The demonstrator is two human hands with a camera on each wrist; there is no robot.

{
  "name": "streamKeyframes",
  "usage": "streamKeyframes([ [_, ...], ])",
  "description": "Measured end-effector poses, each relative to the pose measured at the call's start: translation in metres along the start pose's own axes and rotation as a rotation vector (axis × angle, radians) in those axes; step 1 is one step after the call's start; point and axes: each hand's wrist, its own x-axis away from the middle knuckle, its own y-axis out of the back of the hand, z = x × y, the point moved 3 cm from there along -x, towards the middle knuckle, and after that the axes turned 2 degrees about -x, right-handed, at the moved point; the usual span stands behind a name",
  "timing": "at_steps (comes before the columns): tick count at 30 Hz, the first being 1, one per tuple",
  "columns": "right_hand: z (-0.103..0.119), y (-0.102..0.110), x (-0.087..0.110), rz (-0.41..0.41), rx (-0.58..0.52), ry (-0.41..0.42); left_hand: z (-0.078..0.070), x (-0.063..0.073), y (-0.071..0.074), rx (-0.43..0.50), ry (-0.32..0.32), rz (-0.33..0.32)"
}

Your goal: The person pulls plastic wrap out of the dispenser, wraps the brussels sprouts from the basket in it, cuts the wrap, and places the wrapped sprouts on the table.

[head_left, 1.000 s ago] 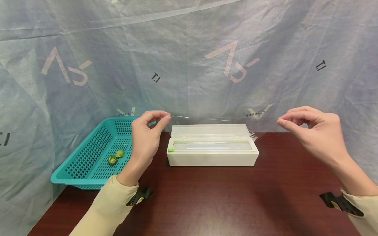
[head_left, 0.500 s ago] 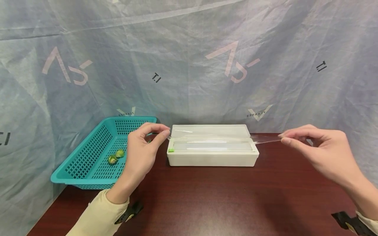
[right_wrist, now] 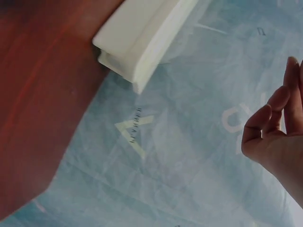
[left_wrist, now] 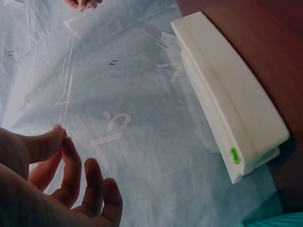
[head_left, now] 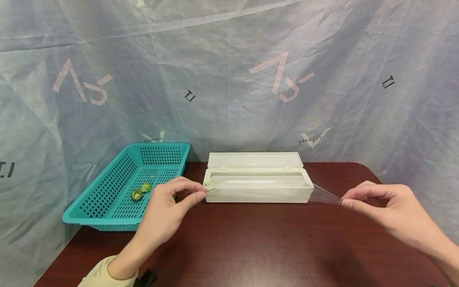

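Note:
A white plastic wrap dispenser [head_left: 258, 194] stands on the table with its lid [head_left: 255, 160] raised at the back. Clear plastic wrap [head_left: 324, 195] comes out over its front edge and stretches between both hands. At the dispenser's front left corner, my left hand [head_left: 171, 209] pinches one corner of the film between thumb and index finger. Apart from the box on the right, my right hand [head_left: 389, 209] pinches the other corner. A green slider [left_wrist: 235, 155] sits at one end of the dispenser in the left wrist view. The film's middle is hard to see against the white box.
A teal perforated basket [head_left: 77, 216] stands on the left of the table, holding two Brussels sprouts [head_left: 136, 195]. Behind everything hangs a grey printed sheet [head_left: 229, 79]. The dark red table [head_left: 272, 247] extends in front of the dispenser.
Both hands have come down and toward the person, pulling the film from above the dispenser to across its front. Their pinching grip stays the same.

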Motion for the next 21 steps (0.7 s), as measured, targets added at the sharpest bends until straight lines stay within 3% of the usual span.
streamKeyframes([
  [6,-0.018,-0.011,0.011,0.107,-0.048,-0.035,0.007,0.010,-0.001,-0.086,0.075,0.123],
  [13,-0.036,-0.021,0.018,0.181,-0.070,-0.046,0.017,0.017,-0.003,-0.088,0.171,0.252],
  [17,-0.047,-0.027,0.023,0.225,-0.129,-0.047,0.025,0.020,-0.007,-0.063,0.168,0.304],
  [21,-0.056,-0.032,0.029,0.264,-0.159,-0.061,0.034,0.022,-0.014,-0.101,0.147,0.360],
])
